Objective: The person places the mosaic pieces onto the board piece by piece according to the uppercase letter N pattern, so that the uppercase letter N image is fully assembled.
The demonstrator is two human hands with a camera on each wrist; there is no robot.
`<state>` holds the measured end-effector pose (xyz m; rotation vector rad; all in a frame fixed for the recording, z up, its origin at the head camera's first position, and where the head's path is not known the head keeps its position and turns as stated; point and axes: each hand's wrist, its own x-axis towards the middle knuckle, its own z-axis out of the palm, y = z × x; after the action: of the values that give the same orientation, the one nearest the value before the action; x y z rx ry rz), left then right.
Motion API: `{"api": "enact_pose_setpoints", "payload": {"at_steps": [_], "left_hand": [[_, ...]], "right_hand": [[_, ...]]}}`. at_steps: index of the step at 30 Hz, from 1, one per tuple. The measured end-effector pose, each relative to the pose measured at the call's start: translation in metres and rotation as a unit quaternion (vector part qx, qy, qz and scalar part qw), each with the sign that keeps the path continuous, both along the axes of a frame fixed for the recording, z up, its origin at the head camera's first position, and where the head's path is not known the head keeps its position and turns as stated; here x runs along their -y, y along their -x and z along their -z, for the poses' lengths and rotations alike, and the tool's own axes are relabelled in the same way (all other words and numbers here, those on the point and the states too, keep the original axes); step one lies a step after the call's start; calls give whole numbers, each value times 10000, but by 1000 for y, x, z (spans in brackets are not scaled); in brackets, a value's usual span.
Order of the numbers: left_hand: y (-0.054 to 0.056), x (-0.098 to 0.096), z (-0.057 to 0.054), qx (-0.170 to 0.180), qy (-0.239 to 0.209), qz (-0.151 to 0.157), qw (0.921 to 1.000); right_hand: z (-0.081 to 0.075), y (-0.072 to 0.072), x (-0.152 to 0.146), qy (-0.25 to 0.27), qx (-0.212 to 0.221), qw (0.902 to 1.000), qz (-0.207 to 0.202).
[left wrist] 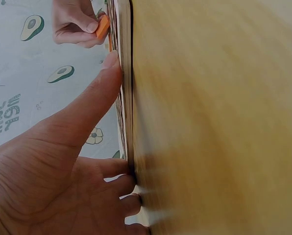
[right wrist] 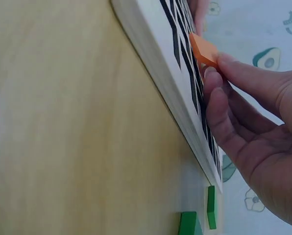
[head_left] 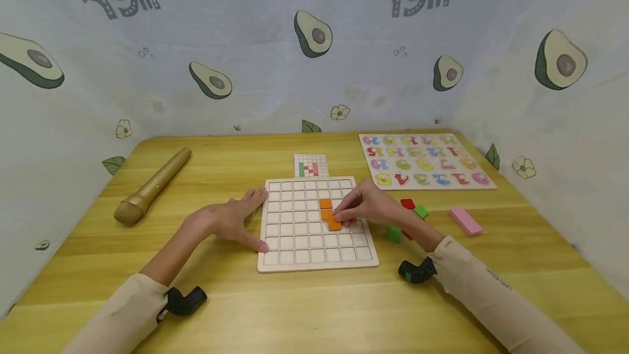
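A square wooden grid board (head_left: 295, 243) lies in front of me. My left hand (head_left: 228, 220) rests at its left side, thumb on the near left corner area and fingers along the edge, spread out. Over the right half of the grid, my right hand (head_left: 367, 205) pinches an orange square tile (right wrist: 204, 50) between thumb and fingertips. The tile is tilted close over the cells in the right wrist view. Two more orange tiles (head_left: 325, 204) sit in the grid, one behind the other, just up and left of the pinched one.
A small pattern card (head_left: 303, 158) lies behind the board. Red tiles (head_left: 407, 204), green tiles (head_left: 393, 234) and a pink block (head_left: 466, 221) are to the right. A number puzzle (head_left: 410, 164) lies at the back right, a gold microphone (head_left: 153, 186) at the left.
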<state>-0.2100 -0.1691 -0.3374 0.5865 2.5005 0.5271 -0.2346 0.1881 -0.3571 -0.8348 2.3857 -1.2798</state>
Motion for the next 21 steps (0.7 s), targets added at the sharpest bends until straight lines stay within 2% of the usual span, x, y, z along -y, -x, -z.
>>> {"api": "enact_pose_setpoints", "payload": {"at_steps": [10,14,21], "left_hand": [[0,1,1,16,5,-57,10000],[1,2,2,34,26,-80,10000],[1,0,1,-9,5,-58,10000]], "right_hand": [[2,-2,10,-150,-559,9982,-164],[4,-2,11,-155,-668,9973,-255],[1,-3,14,-232,-658,9974,-179]]}}
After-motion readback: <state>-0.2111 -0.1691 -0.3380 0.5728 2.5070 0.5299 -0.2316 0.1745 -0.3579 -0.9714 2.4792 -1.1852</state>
